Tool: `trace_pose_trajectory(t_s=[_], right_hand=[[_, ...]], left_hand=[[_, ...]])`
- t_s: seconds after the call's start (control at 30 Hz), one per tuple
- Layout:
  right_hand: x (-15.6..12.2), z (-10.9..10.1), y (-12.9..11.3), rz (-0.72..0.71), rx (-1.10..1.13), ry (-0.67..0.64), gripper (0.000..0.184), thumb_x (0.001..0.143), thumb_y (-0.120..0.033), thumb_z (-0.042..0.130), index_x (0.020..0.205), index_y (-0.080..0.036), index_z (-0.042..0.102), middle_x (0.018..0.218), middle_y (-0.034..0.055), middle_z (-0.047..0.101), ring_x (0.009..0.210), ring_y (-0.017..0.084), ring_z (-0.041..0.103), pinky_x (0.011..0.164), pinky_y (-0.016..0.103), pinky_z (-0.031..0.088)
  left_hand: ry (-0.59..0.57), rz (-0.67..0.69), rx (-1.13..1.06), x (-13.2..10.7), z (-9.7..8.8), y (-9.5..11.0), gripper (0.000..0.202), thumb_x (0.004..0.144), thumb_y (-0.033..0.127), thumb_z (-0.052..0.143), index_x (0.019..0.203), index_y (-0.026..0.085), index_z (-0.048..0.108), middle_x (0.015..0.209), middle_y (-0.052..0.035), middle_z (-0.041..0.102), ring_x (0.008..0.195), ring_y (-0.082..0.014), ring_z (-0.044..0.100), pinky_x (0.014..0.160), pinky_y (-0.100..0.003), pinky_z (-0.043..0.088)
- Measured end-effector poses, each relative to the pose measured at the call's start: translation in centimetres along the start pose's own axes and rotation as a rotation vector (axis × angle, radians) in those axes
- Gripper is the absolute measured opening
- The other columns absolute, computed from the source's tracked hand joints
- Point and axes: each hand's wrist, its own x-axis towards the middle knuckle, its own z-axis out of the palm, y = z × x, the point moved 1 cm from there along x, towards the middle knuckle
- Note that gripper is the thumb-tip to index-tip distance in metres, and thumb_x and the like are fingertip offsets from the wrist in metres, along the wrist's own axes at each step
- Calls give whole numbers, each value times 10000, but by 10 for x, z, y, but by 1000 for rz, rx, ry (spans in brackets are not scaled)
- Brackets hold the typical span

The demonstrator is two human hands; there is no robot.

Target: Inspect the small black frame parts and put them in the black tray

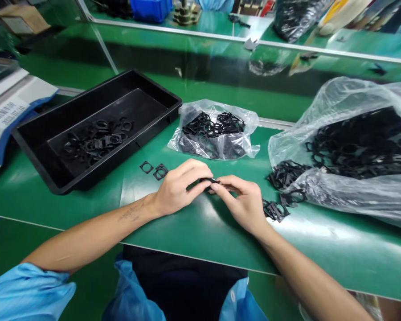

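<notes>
My left hand (178, 187) and my right hand (242, 200) meet above the green table (203, 232), fingers pinched together on a small black plastic part (211, 181) held between them. Two black square ring parts (154, 169) lie on the table just left of my left hand. A small heap of the same black parts (276, 209) lies right beside my right hand.
A black tray (47, 174) with several black parts stands at the left. A small clear bag of parts (215, 131) lies behind my hands, and a large open clear bag (354, 142) spills parts at the right. A white machine (6, 107) is at the far left.
</notes>
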Motion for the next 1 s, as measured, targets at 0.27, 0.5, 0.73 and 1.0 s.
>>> trace_pose_trajectory(t_s=[0.27, 0.5, 0.73, 1.0], right_hand=[[-1, -7, -2, -230, -242, 113, 113, 906, -285, 698, 835, -205, 734, 795, 43, 779, 670, 177, 708, 704, 300, 588], [-2, -6, -4, -311, -268, 115, 95, 911, -219, 682, 827, -202, 722, 789, 40, 767, 663, 165, 695, 685, 283, 570], [-2, -7, -8, -238, -234, 102, 78, 893, -222, 693, 824, -204, 725, 785, 33, 755, 670, 163, 678, 693, 287, 555], [2, -4, -5, 283, 358, -27, 309, 787, -388, 800, 624, -189, 628, 609, 2, 691, 579, 136, 638, 638, 261, 517]], left_hand=[[42, -149, -114, 1, -2, -1, 45, 919, 216, 648, 928, 176, 630, 864, -36, 691, 825, -148, 658, 793, -288, 547], [31, -339, -298, -2, 3, -4, 91, 907, 242, 672, 958, 171, 645, 897, -32, 705, 840, -136, 681, 811, -258, 563], [32, -283, -264, 3, -1, -1, 85, 908, 236, 672, 859, 166, 670, 824, -37, 718, 776, -140, 672, 759, -268, 554], [-56, -358, -272, 0, 3, -4, 96, 929, 222, 626, 881, 165, 686, 779, -16, 719, 698, -118, 674, 683, -229, 564]])
